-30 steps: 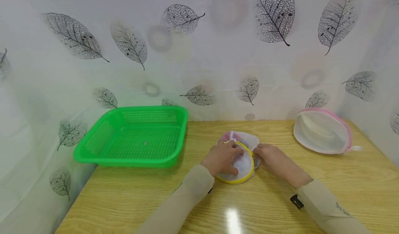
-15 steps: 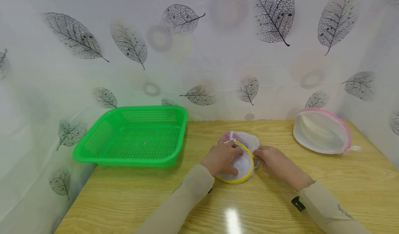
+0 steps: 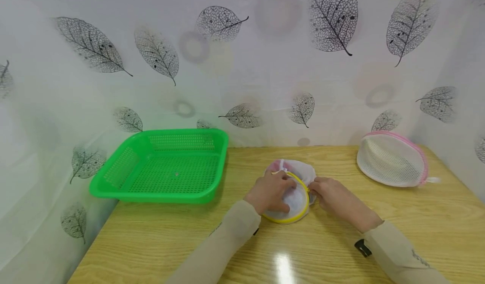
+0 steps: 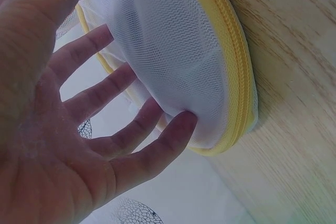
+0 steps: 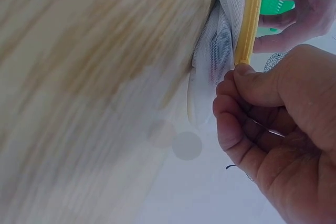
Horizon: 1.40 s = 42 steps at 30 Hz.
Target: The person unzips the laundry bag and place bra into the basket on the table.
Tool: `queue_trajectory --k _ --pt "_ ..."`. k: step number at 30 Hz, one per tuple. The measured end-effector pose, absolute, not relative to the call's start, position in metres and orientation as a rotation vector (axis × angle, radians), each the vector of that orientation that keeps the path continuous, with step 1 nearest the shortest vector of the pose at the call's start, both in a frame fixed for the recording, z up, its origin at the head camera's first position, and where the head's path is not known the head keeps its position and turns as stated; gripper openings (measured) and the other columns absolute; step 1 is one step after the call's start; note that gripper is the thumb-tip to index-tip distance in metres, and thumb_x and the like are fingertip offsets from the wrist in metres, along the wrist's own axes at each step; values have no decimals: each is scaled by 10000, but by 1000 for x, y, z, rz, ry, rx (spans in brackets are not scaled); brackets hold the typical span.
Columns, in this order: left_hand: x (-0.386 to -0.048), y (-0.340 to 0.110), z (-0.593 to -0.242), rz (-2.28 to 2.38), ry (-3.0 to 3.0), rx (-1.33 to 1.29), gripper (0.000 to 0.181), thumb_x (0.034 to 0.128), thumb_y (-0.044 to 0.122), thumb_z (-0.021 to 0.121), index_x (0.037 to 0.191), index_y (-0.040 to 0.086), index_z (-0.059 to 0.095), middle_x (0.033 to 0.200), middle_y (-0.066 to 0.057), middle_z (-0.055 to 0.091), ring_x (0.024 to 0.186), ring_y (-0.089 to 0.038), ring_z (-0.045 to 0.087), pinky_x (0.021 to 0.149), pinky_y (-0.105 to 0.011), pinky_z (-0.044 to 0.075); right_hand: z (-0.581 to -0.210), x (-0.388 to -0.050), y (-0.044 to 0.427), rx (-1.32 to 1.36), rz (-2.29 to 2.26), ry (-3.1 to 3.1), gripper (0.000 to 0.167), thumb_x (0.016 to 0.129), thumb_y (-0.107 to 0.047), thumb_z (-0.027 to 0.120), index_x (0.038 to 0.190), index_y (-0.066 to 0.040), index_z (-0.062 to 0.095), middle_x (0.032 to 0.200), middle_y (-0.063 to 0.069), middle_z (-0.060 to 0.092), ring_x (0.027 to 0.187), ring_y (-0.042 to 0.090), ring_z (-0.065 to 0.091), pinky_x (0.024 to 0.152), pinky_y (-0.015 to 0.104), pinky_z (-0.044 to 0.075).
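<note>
Rests spread left hand (image 3: 268, 192) on white pouch (image 3: 297, 197) from 9 o'clock side; pinches its yellow rim (image 3: 307, 202) near 3 o'clock with right hand (image 3: 333, 195). Wears beige sleeves (image 3: 227, 237). Has, from pouch, green basket (image 3: 166, 197) at 9 o'clock, pink-trimmed mesh bag (image 3: 394, 162) between 2 and 3, on same wood-grain table (image 3: 144, 242), plus leaf-print backdrop (image 3: 265, 73) at 12.

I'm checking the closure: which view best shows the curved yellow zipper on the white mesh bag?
Left wrist: the yellow zipper curves close up, ridges visible. Right wrist: a short stretch ending at the right hand. Head: small, partly hidden by the left hand.
</note>
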State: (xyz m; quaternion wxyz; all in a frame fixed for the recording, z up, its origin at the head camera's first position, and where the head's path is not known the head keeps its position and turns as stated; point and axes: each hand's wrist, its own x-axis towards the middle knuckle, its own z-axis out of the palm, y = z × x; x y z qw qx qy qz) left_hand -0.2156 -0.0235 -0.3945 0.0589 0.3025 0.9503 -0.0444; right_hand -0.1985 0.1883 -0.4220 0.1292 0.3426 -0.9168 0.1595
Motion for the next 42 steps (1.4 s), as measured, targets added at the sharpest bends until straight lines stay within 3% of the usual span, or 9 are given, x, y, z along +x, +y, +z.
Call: queue_trajectory --k 17,42 --pt "-216 -23 -398 -86 2862 883 609 820 465 812 1376 348 592 1450 47 551 1270 -281 543 844 -411 597 -419 -193 189 970 488 -2735 109 871 41 734 877 -68 733 834 -20 678 768 94 650 651 264 530" --pt "-216 -24 -397 -126 2882 922 610 814 473 801 1372 349 588 1410 31 567 1247 -264 543 839 -396 599 -421 -193 189 991 467 -2688 138 863 45 736 832 -87 708 784 -48 642 716 38 581 622 250 495"
